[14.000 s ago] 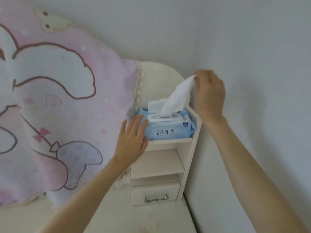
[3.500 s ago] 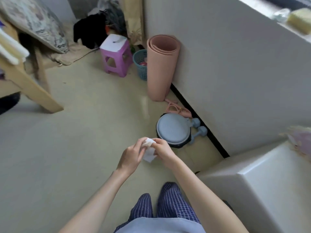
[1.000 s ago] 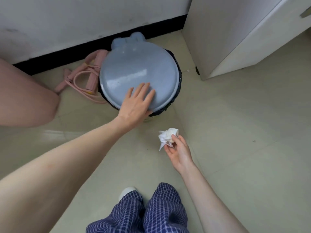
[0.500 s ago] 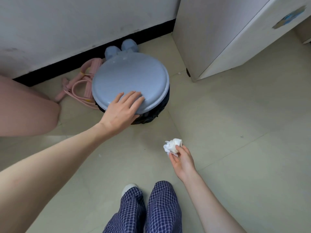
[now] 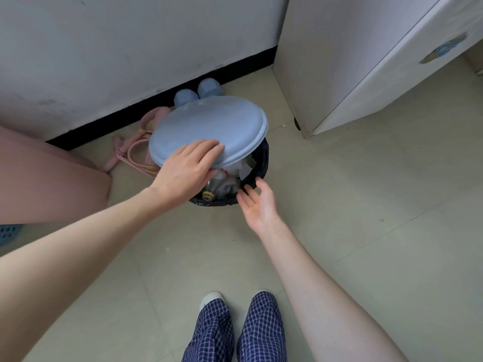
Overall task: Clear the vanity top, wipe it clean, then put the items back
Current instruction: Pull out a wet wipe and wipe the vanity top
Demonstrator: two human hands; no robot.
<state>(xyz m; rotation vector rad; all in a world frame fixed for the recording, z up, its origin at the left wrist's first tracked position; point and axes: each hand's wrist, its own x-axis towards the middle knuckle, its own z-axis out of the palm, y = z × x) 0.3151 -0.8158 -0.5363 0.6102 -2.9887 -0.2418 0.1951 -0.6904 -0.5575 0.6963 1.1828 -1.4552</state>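
Observation:
A small trash bin (image 5: 258, 163) lined with a black bag stands on the floor by the wall. My left hand (image 5: 185, 171) grips the near edge of its blue-grey lid (image 5: 209, 126) and holds it tilted up, fingers on top and thumb under the rim. Rubbish shows in the gap: white paper scraps and a bottle (image 5: 222, 184). My right hand (image 5: 257, 202) hovers open just at the bin's near right rim, palm up, fingers spread, holding nothing. The crumpled white wipe cannot be told apart from the other paper in the bin.
A white cabinet (image 5: 347, 64) stands to the right of the bin. A rolled pink mat (image 5: 47, 178) lies on the left, a pink cord (image 5: 136, 152) and blue dumbbells (image 5: 198, 92) behind the bin. A blue basket corner (image 5: 9, 231) shows at far left. My legs in checked trousers (image 5: 235, 330) stand below.
My left hand has lifted the lid's near edge, opening the bin. My right hand moved to the bin and no longer holds the crumpled wipe; its fingers are now spread.

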